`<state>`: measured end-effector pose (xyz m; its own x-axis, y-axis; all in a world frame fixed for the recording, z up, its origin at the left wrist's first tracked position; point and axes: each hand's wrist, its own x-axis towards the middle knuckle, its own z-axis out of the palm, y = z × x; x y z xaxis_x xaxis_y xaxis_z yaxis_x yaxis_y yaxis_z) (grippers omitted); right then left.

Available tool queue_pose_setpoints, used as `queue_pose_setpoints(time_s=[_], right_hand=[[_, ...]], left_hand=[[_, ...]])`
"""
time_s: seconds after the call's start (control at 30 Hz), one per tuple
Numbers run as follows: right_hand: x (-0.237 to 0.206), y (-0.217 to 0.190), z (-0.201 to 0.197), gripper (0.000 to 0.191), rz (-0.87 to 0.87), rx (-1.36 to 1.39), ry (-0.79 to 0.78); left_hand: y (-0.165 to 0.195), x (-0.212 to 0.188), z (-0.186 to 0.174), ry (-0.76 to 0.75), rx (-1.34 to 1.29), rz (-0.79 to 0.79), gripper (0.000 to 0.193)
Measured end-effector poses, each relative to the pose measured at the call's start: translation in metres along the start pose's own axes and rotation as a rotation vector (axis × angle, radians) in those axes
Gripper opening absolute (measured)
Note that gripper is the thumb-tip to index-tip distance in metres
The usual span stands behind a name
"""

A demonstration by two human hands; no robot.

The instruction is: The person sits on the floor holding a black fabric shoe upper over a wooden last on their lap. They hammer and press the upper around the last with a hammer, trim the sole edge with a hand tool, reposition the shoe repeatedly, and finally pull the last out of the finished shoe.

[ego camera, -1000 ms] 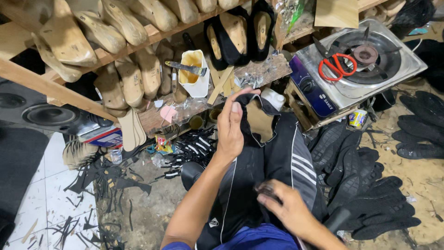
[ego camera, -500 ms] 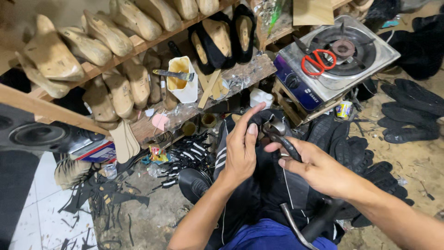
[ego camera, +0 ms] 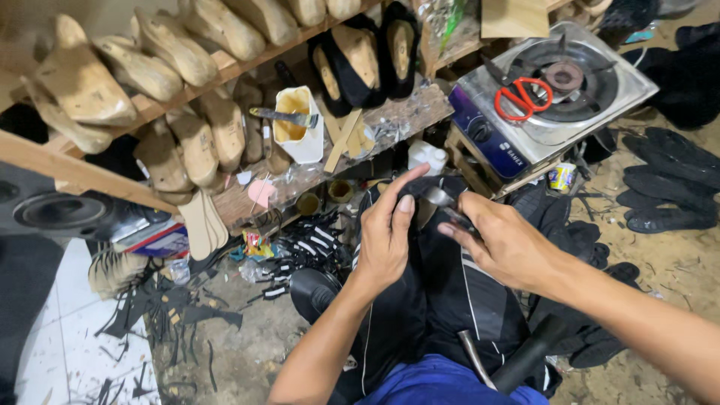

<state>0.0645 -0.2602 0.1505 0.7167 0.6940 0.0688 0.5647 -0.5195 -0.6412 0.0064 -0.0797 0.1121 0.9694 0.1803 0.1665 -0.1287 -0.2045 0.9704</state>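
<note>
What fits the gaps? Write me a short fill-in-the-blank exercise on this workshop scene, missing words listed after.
1. The red-handled scissors lie on top of the silver gas ____.
2. The rows of wooden shoe lasts rest on a wooden ____.
3. The left hand and the right hand both work on a ____ shoe piece above the person's lap.
4. A hammer with a black grip rests on the person's ____.

Missing words: stove; shelf; black; lap
</note>
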Motion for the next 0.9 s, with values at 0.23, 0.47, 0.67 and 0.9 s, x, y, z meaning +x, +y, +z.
queue_pose_setpoints(time_s=[0.23,0.47,0.67,0.9], right_hand=[[-0.011,-0.001,-0.017,0.025,-0.157,-0.273,0.037],[0.0,0.016,0.031,0.03,-0.065,-0.192,0.185],[0.004,0.024,0.035,0.033,-0.28,-0.315,0.22],[-0.002,0.016,-0.013,0.03,-0.15,-0.129,-0.126]], left_hand=[[-0.002,0.003,0.003,0.011,0.012,0.27,0.038],[0.004,0.011,-0.011,-0.088,-0.014,0.155,0.039],[0.014,0.021,-0.022,-0.197,0.12,0.215,0.043],[0.02,0.016,-0.016,-0.203,0.237,0.241,0.061]])
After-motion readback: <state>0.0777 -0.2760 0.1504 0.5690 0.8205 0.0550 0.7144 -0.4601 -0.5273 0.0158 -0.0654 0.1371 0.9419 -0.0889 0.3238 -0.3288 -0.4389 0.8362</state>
